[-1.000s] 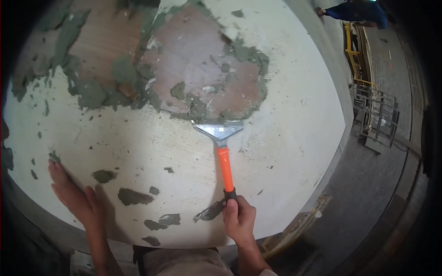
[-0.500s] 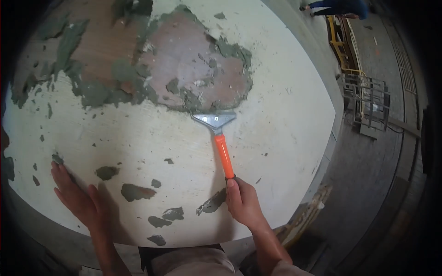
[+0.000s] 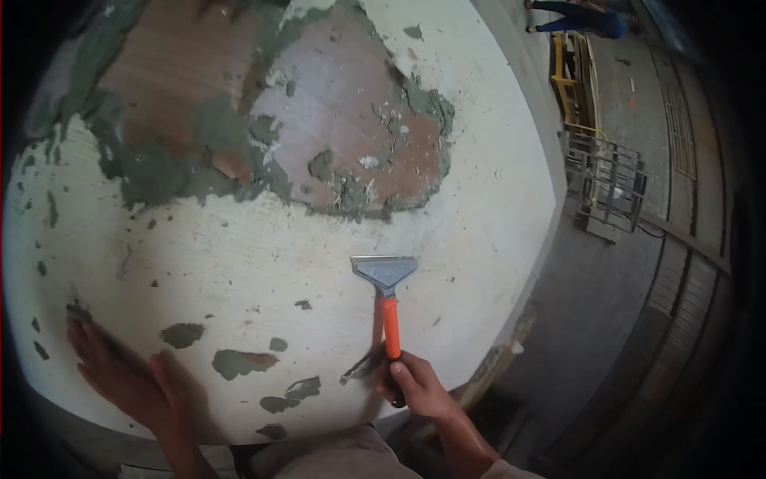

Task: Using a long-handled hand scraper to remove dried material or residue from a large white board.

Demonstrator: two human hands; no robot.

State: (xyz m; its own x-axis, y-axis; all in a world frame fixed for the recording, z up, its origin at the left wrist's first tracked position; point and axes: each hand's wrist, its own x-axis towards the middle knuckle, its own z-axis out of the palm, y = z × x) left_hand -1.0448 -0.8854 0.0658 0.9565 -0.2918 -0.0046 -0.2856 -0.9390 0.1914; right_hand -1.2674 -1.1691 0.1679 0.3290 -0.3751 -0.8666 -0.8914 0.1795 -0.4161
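Note:
My right hand (image 3: 412, 385) grips the black lower end of a scraper (image 3: 390, 327) with an orange handle and a wide metal blade. Its blade lies over the cream-coloured panel (image 3: 271, 247), a little short of a grey-green coating layer (image 3: 159, 172). That layer surrounds a bared reddish-brown patch (image 3: 335, 96) of the surface. My left hand (image 3: 120, 379) rests on the panel at the lower left, fingers stretched out, the tips by a small grey flake (image 3: 77, 311). Between my hands lie several loose grey flakes, one of them a larger piece (image 3: 239, 363) with a brownish end.
Beyond the panel's right edge is a grey floor with a metal frame rack (image 3: 606, 180) and a yellow-railed structure (image 3: 565, 76). A person (image 3: 578, 17) in dark blue clothing is at the upper right, well away from the panel.
My right hand has drawn the scraper back toward me, so its blade has come away from the coating's edge. The left hand stays flat on the panel. The whole view has shifted slightly.

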